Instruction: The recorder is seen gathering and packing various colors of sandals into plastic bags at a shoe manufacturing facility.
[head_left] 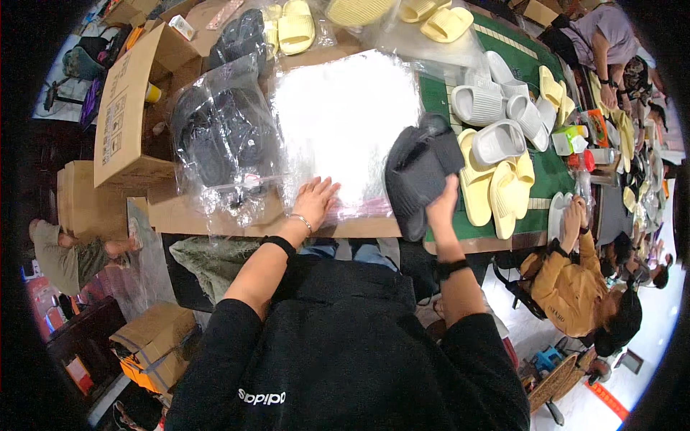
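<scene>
My left hand (pixel 314 203) rests with its fingers stretched out on the lower left part of a clear plastic bag (pixel 370 207), which lies over a glaring white area of the table. My right hand (pixel 443 205) grips dark slide slippers (pixel 422 172) by their right side, at the bag's right edge. They look like a pair pressed together, though the overlap hides part of them. Left of my left hand lies a clear bag with dark slippers (pixel 223 136) inside.
Loose grey slippers (pixel 499 138) and yellow slippers (pixel 503 190) lie on the green mat (pixel 445 233) at right. An open cardboard box (pixel 126 118) stands at left. More bagged yellow slippers (pixel 296 27) lie at the back. A co-worker in a tan jacket (pixel 568 287) sits at right.
</scene>
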Demonstrator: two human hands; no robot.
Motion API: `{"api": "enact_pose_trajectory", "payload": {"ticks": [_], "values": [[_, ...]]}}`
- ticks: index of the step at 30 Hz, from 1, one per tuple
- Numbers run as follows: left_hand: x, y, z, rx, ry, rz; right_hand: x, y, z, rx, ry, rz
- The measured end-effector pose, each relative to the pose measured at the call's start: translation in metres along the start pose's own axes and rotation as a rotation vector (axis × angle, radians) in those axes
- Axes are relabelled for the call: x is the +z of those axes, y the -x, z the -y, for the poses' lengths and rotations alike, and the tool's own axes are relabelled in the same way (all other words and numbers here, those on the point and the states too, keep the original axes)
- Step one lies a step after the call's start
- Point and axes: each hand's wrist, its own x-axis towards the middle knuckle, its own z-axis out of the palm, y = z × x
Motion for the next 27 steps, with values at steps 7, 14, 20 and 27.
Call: {"api": "enact_pose_trajectory", "payload": {"ticks": [7, 14, 20, 27], "values": [[-0.011, -0.003, 0.012, 0.056, 0.152, -0.014, -0.113, 0.061, 0.063, 0.385, -0.497, 0.014], [-0.034, -0.030, -0.022, 0.272, 0.268, -0.341, -0.110, 0.131, 0.074, 0.593, -0.693, 0.219], [-0.054, -0.034, -0.035, 0.376, 0.324, -0.287, -0.081, 0.107, 0.136, -0.055, 0.237, 0.272], [-0.078, -0.018, -0.024, 0.463, 0.236, -0.161, -0.053, 0.086, 0.154, -0.166, 0.453, 0.112]]}}
